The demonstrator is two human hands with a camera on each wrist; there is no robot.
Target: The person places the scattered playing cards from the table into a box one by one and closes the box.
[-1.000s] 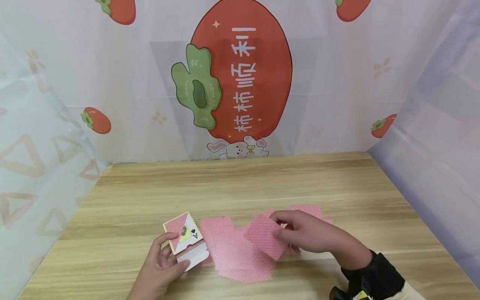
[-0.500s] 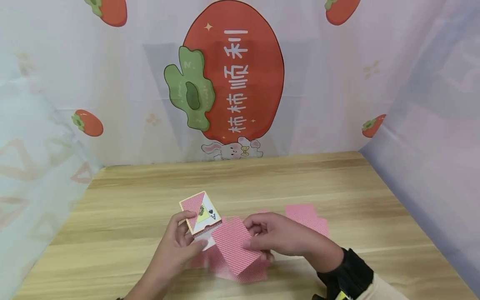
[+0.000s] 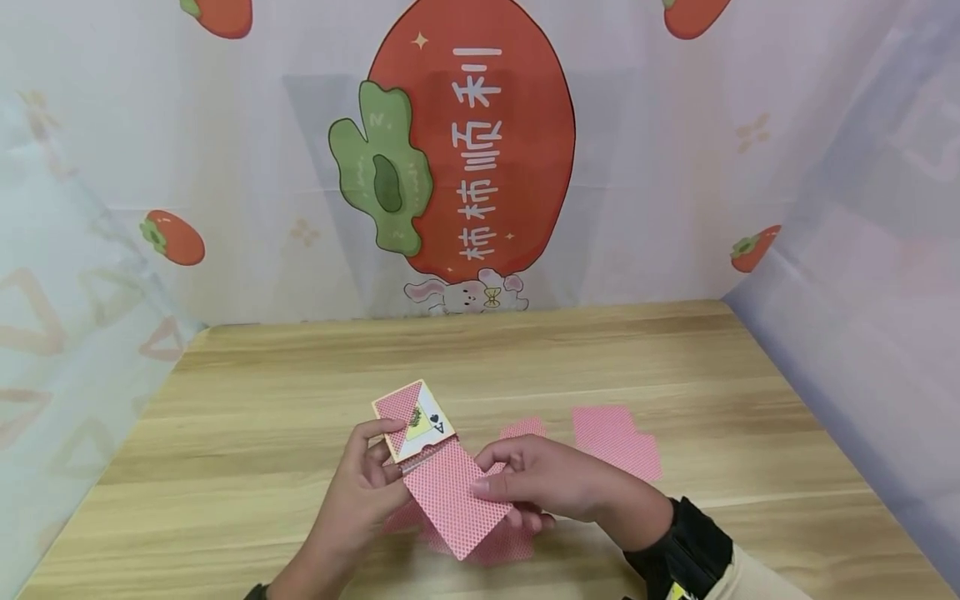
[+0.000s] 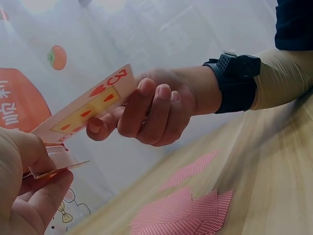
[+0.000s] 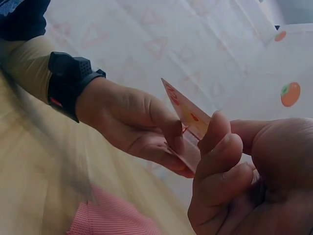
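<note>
Apart from box second ago, pink-patterned rectangular paper card (image 3: 448,500), pinched in right hand (image 3: 534,479), now at mouth of white-and-red cardboard box (image 3: 424,415) gripped by left hand (image 3: 363,485); between hands, long axis slants, far end boxward.

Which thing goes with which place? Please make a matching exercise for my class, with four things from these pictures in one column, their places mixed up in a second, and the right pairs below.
Things:
1. Card box
2. Three of hearts
3. Loose cards
4. Backdrop

Places:
A. Behind the table
B. Lying face down on the table
C. Gripped by the left hand
D. Pinched by the right hand

Right pairs: 1-C, 2-D, 3-B, 4-A
</note>
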